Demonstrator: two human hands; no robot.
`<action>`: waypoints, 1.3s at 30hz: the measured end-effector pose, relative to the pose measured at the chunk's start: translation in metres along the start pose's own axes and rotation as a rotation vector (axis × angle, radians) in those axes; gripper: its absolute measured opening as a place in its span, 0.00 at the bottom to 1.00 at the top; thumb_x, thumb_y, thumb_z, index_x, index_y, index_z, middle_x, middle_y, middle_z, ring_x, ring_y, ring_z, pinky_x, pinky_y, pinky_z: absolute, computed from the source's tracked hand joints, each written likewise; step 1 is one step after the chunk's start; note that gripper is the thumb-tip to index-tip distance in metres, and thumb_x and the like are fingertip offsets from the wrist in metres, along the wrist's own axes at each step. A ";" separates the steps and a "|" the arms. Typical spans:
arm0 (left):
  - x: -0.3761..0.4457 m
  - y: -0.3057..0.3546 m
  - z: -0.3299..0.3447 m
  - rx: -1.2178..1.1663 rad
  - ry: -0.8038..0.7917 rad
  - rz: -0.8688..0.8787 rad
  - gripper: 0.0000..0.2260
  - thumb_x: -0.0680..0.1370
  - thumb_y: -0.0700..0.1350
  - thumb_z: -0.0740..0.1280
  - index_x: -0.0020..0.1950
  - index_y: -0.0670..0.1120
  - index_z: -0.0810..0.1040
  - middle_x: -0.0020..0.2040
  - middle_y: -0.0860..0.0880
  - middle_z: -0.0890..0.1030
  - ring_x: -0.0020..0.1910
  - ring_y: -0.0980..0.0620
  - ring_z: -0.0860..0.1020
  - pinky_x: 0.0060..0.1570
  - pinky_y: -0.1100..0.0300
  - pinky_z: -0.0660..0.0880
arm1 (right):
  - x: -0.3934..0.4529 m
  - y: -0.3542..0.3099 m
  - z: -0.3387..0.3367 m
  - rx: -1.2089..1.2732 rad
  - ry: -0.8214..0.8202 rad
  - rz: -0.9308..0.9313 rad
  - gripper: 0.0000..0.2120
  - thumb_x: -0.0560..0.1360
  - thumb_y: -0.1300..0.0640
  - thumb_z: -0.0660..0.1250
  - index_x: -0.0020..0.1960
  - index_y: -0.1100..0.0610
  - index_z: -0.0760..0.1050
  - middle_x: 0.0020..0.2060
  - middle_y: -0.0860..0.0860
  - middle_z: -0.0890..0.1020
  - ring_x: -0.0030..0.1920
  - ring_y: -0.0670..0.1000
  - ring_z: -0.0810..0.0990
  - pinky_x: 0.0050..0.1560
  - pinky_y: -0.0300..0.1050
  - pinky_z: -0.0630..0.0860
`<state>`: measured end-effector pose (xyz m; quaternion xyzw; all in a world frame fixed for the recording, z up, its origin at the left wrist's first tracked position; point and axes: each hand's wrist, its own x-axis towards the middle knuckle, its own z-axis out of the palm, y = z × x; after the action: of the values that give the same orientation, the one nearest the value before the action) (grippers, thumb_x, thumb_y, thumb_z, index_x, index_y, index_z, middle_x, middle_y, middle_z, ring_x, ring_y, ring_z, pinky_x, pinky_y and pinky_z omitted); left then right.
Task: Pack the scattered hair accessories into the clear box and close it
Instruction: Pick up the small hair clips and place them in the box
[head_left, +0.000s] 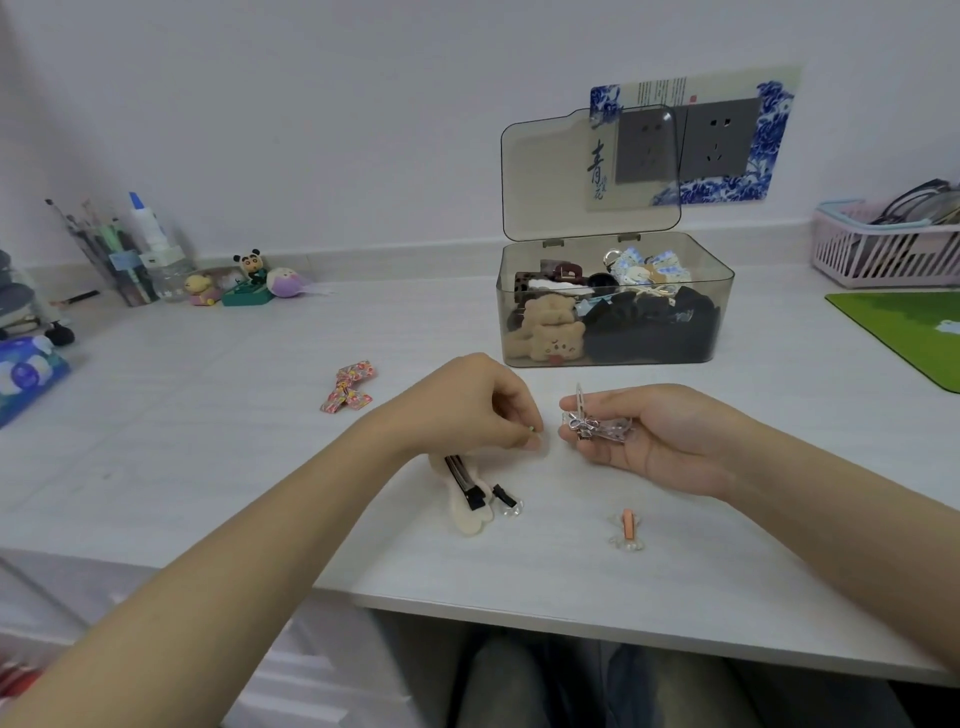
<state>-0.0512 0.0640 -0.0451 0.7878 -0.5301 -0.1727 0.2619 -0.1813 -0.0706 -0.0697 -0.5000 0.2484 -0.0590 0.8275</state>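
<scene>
The clear box (724, 291) stands open at the back of the white desk (208, 467), its lid (550, 176) upright, with bear clips and dark scrunchies inside. My right hand (654, 441) lies palm up in front of it and holds several silvery clips (597, 428). My left hand (478, 410) pinches a tiny green-tipped piece (531, 429) just above the desk. Under that wrist lies a beige plush clip (467, 509) with black clips (503, 496) beside it. A floral bow (349, 387) lies to the left, an orange clip (627, 527) near the front.
A pen cup (124, 260) and small figurines (244, 283) stand at the back left. A pink basket (883, 244) and a green mat (909, 332) are at the right. A blue pack (26, 374) lies at the left edge. The desk's front edge runs just below the hands.
</scene>
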 end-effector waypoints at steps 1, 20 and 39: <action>0.001 0.003 -0.001 -0.053 0.040 0.028 0.04 0.69 0.41 0.75 0.42 0.47 0.84 0.35 0.52 0.83 0.34 0.60 0.77 0.42 0.63 0.75 | 0.000 0.000 0.001 0.010 -0.015 0.004 0.09 0.77 0.67 0.58 0.54 0.68 0.74 0.44 0.60 0.78 0.41 0.54 0.80 0.33 0.40 0.81; -0.025 0.008 -0.006 0.265 -0.241 -0.026 0.07 0.68 0.50 0.76 0.44 0.56 0.82 0.40 0.60 0.80 0.43 0.61 0.78 0.47 0.62 0.74 | -0.005 0.003 0.014 0.126 -0.095 0.073 0.12 0.79 0.66 0.56 0.58 0.70 0.71 0.46 0.60 0.78 0.46 0.56 0.80 0.40 0.46 0.82; -0.012 0.007 -0.006 -0.112 0.195 0.154 0.05 0.69 0.40 0.75 0.42 0.48 0.84 0.41 0.50 0.84 0.34 0.64 0.76 0.36 0.75 0.69 | 0.006 -0.002 0.020 0.219 -0.101 0.109 0.13 0.78 0.66 0.54 0.60 0.70 0.69 0.45 0.63 0.78 0.45 0.57 0.79 0.41 0.49 0.82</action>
<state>-0.0580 0.0743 -0.0360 0.7419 -0.5505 -0.1039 0.3684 -0.1664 -0.0582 -0.0624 -0.3946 0.2251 -0.0157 0.8907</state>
